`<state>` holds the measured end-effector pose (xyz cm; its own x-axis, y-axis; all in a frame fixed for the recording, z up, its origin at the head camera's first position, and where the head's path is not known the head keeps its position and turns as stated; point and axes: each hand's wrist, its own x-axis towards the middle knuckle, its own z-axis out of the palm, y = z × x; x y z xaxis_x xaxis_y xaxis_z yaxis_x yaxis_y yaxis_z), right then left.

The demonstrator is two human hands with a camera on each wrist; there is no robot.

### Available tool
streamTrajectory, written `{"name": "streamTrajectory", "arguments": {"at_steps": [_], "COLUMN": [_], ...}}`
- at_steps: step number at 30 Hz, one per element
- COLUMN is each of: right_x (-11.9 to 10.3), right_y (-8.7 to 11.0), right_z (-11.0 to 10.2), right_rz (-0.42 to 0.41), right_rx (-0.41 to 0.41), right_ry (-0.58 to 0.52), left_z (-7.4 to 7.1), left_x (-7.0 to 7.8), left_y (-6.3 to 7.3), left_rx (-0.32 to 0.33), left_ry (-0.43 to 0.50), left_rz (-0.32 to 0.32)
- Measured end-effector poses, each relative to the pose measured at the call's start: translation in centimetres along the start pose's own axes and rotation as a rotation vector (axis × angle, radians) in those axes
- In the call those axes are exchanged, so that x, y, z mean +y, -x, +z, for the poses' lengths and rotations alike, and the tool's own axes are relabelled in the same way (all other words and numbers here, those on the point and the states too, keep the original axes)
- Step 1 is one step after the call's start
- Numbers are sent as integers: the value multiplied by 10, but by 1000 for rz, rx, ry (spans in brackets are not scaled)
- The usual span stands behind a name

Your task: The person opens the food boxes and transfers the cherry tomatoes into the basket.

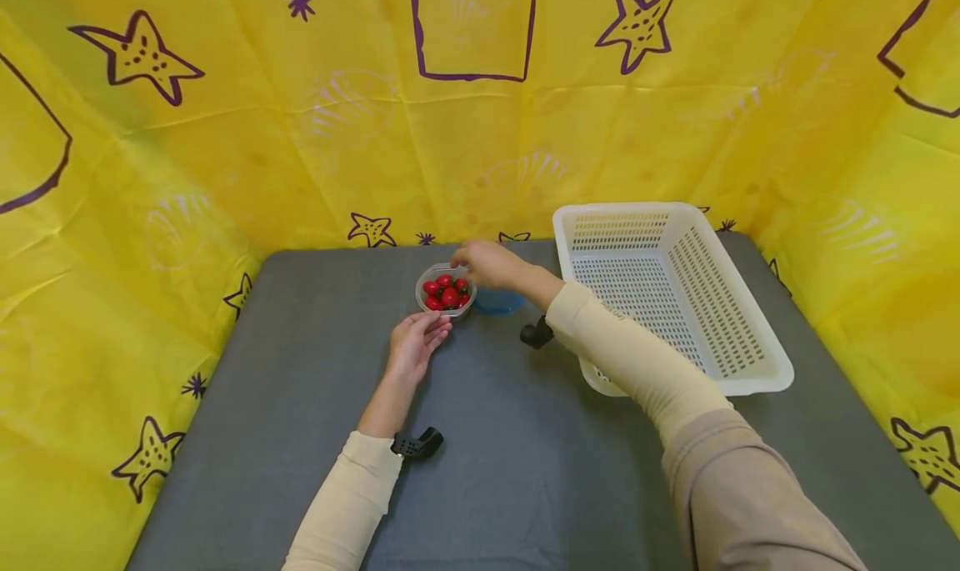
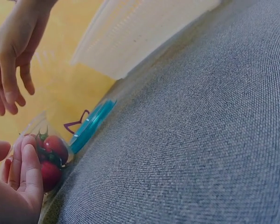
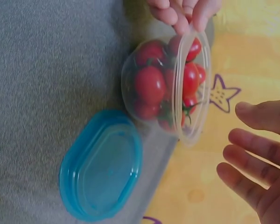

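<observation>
Right wrist: container (image 3: 178, 88) upright; blue lid (image 3: 105, 165), long axis diagonal

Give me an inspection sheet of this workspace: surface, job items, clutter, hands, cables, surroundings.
Surface: gray tabletop with a fabric-like weave.
Job items: clear container upright, uncovered, holding red tomatoes with green stems; blue lid lying beside it on the tabletop.
Clutter: nothing seen, unless the white basket on the right side counts.
Left hand: appears to pinch the container's near rim.
Right hand: fingers relaxed, holding nothing, raised near the container and lid.
Cables: nothing seen.
Surroundings: yellow sheet with purple starfish drawings, behind and along both sides.
</observation>
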<state>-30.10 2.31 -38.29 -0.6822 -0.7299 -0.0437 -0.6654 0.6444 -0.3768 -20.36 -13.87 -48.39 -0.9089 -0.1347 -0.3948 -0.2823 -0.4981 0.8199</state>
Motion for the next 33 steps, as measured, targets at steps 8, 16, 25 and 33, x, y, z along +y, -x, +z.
{"name": "streamTrajectory", "arguments": {"at_steps": [8, 16, 25, 33], "right_x": [-9, -14, -14, -15], "right_y": [-3, -7, -9, -14], "right_z": [11, 23, 39, 42], "right_rz": [-42, -101, -119, -109], "right_rx": [-44, -46, -77, -93], "right_ry": [61, 94, 168, 194], "left_z": [1, 1, 0, 1], "left_x": [-3, -2, -4, -4], "left_y": [1, 1, 2, 1], "left_rx": [-20, -19, -6, -11], "left_ry": [12, 6, -15, -6], "left_rz": [18, 23, 19, 38]}}
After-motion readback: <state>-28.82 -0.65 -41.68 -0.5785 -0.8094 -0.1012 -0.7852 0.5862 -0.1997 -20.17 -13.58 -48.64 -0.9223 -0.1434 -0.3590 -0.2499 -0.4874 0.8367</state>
